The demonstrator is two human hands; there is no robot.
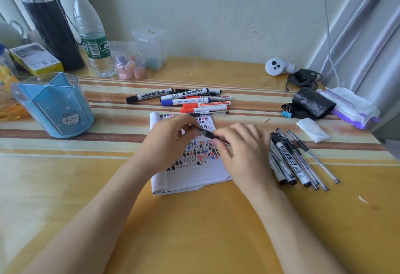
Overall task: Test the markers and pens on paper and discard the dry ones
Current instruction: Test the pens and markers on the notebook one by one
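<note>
Soft daylight, glare on table (216, 230) (edges warped)

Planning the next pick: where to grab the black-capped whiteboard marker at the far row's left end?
I'd pinch the whiteboard marker across its barrel near the black cap, from above: that end juts left, clear of the other markers.

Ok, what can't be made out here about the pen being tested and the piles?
Head view:
- pen: blurred, partly covered by the left hand and right hand; cap state unclear.
- notepad: middle marks hidden by both hands.
- right pile: inner pens behind the right hand; count unclear.
</note>
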